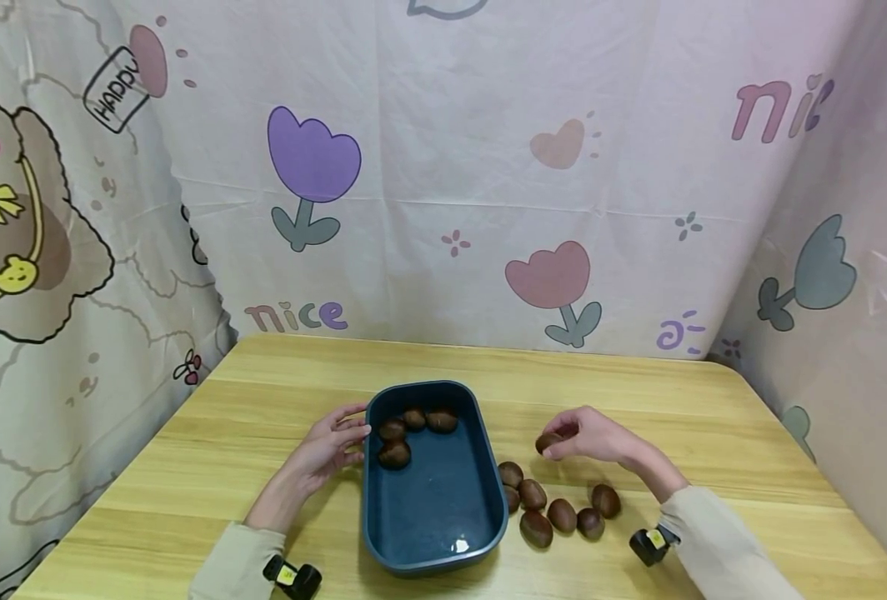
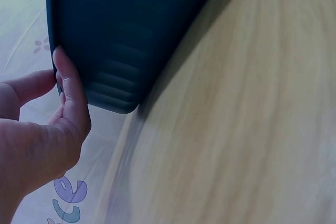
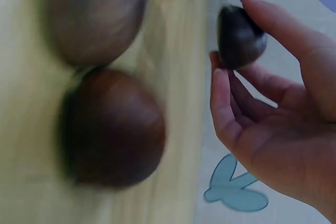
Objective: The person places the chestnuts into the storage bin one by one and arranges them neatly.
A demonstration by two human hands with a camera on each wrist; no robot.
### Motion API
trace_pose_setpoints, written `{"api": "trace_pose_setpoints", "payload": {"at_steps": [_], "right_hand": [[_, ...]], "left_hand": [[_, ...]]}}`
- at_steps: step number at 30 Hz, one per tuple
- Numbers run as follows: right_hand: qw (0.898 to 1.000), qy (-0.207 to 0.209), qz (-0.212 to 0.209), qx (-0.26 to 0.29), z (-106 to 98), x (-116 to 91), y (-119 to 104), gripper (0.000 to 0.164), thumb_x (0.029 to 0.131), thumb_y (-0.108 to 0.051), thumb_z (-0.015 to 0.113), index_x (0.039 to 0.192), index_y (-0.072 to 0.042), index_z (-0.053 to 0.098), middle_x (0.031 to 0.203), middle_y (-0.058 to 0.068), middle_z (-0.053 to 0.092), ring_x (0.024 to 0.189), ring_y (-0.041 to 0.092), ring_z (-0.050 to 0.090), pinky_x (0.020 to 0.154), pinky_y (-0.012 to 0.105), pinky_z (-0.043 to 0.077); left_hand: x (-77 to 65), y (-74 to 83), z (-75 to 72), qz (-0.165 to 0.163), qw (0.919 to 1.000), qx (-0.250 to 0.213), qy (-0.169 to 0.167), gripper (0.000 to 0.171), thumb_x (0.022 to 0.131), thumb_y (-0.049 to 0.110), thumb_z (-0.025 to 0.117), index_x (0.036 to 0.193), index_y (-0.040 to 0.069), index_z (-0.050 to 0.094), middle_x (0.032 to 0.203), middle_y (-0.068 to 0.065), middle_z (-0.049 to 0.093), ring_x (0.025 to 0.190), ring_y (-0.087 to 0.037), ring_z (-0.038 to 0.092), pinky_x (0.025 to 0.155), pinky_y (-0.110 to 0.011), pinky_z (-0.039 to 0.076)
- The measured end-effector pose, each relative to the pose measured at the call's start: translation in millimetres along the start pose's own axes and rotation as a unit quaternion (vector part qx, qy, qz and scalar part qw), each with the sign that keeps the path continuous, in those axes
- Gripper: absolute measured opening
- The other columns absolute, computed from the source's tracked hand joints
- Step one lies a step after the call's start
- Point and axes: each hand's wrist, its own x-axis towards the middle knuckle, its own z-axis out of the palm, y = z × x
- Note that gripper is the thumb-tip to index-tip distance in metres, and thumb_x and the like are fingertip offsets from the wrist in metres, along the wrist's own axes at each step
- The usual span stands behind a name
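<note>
A dark blue rectangular bin [image 1: 434,517] stands on the wooden table, with several brown chestnuts [image 1: 394,454] at its far left inside. My left hand [image 1: 327,450] touches the bin's left side near the rim, its fingers loosely bent; the left wrist view shows this hand [image 2: 47,124] against the bin's outer wall [image 2: 126,35]. Right of the bin, my right hand [image 1: 593,435] pinches one chestnut [image 1: 547,442] between thumb and fingers. Close up, the right wrist view has that chestnut [image 3: 240,38] at the fingertips of the hand [image 3: 283,108].
Several loose chestnuts [image 1: 562,516] lie on the table [image 1: 751,467] between the bin and my right wrist, some against the bin's right side. A printed cloth [image 1: 443,167] hangs behind the table and along both sides.
</note>
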Motion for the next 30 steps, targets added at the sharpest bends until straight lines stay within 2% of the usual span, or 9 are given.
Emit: {"api": "trace_pose_setpoints", "payload": {"at_steps": [4,11,19,23,30], "right_hand": [[0.999,0.034,-0.004,0.014,-1.4,12.1,-14.7,0.035,0.085,-0.021,0.074,0.11,0.002,0.066,0.099,0.006,0.067,0.09,0.018,0.061,0.079,0.035,0.05],[0.997,0.058,-0.009,0.05,-3.5,28.5,-45.9,0.029,0.088,-0.024,0.071,0.107,-0.003,0.068,0.096,0.005,0.068,0.087,0.019,0.064,0.086,0.049,0.049],[0.995,0.084,-0.01,0.057,-2.0,46.5,-82.9,0.03,0.087,-0.031,0.072,0.108,-0.009,0.071,0.094,0.002,0.069,0.088,0.018,0.064,0.084,0.038,0.05],[0.993,0.096,-0.02,0.066,11.3,61.1,-101.6,0.029,0.087,-0.029,0.073,0.107,-0.008,0.071,0.092,0.003,0.068,0.089,0.023,0.063,0.081,0.036,0.05],[0.991,0.102,-0.033,0.086,48.6,81.0,-121.5,0.031,0.084,-0.029,0.076,0.104,-0.006,0.069,0.091,0.004,0.063,0.083,0.02,0.056,0.075,0.033,0.048]], "left_hand": [[0.4,-0.1,0.5,-0.001,1.0,0.002,-0.003,0.049,0.097,0.002,0.053,0.141,-0.006,0.031,0.098,-0.002,0.055,0.078,-0.009,0.056,0.066,-0.026,0.051],[0.5,-0.4,1.5,-0.003,1.0,0.003,-0.001,0.049,0.097,0.002,0.053,0.141,-0.005,0.032,0.097,-0.002,0.054,0.078,-0.009,0.055,0.066,-0.026,0.05],[1.6,-0.6,2.2,-0.003,1.0,0.001,-0.003,0.05,0.097,0.003,0.054,0.141,-0.005,0.032,0.097,-0.002,0.054,0.078,-0.009,0.056,0.066,-0.026,0.05],[1.2,-0.4,1.1,-0.002,1.0,0.001,-0.004,0.048,0.097,0.003,0.054,0.14,-0.005,0.033,0.096,-0.002,0.055,0.078,-0.01,0.056,0.067,-0.027,0.05],[-0.9,2.2,0.8,-0.003,1.0,0.004,-0.003,0.049,0.097,0.004,0.054,0.14,-0.005,0.032,0.096,-0.002,0.055,0.078,-0.009,0.056,0.067,-0.026,0.05]]}}
